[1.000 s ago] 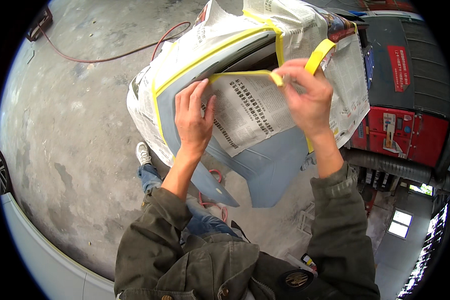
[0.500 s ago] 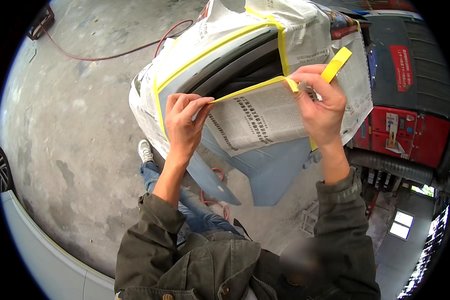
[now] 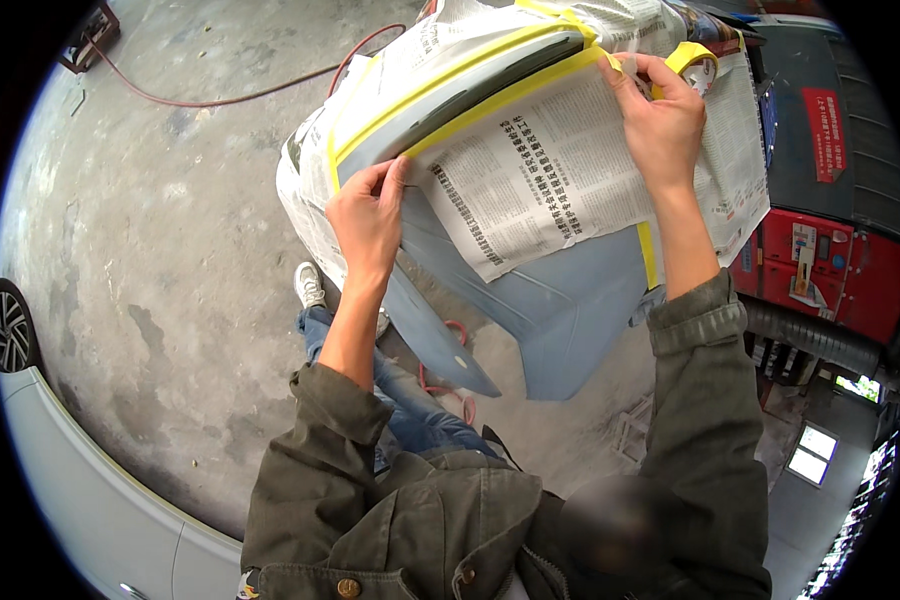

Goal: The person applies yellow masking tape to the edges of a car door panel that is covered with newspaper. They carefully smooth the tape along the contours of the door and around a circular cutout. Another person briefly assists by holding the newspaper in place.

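Observation:
A newspaper sheet (image 3: pixel 540 170) with a strip of yellow masking tape (image 3: pixel 505 98) along its top edge is stretched between my hands. My left hand (image 3: pixel 367 220) is closed, pinching the taped left corner. At the other end, my right hand (image 3: pixel 660 130) pinches the strip between thumb and fingers. The masking tape roll (image 3: pixel 708 72) sits at that hand's fingers. Behind the sheet is a grey-primed car body part (image 3: pixel 570 310), its dark window opening (image 3: pixel 470 95) now mostly covered. More newspaper (image 3: pixel 310 190), bordered with yellow tape, wraps the part's outer sides.
A red and black machine (image 3: pixel 800 265) stands close on the right. The silver car (image 3: pixel 100 490) is at the lower left. A red hose (image 3: pixel 220 103) runs over the concrete floor (image 3: pixel 190 250), and another hose (image 3: pixel 457 340) lies beneath the body part.
Both hands have moved up and slightly right in view, carrying the taped newspaper edge higher over the window opening. The tape roll has turned, showing its round side.

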The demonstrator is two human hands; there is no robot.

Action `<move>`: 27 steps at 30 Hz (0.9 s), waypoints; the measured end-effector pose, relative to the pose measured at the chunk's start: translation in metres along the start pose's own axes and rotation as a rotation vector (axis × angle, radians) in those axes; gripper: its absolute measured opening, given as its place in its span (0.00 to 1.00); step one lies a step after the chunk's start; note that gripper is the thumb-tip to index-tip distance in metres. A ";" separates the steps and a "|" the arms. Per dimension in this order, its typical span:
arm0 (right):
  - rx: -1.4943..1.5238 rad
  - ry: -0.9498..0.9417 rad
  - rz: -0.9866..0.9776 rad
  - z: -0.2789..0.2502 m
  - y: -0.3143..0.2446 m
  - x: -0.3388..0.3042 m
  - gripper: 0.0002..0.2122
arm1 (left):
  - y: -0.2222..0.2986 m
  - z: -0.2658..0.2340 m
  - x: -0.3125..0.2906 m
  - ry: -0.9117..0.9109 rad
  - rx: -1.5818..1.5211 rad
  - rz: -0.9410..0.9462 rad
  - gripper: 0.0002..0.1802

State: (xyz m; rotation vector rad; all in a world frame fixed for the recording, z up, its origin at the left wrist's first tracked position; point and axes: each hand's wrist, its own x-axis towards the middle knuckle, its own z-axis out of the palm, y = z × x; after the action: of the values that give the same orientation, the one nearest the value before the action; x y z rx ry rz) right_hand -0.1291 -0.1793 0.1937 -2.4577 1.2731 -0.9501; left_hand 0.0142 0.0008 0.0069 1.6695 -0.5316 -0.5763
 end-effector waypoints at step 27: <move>-0.111 0.172 -0.110 0.023 0.012 -0.005 0.06 | -0.001 0.000 0.008 -0.004 0.236 0.020 0.19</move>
State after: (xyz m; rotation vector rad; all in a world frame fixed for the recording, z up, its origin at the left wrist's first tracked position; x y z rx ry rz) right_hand -0.1242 -0.1849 0.1684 -2.6027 1.2862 -1.1707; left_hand 0.0204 -0.0044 0.0051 1.8834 -0.6379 -0.5170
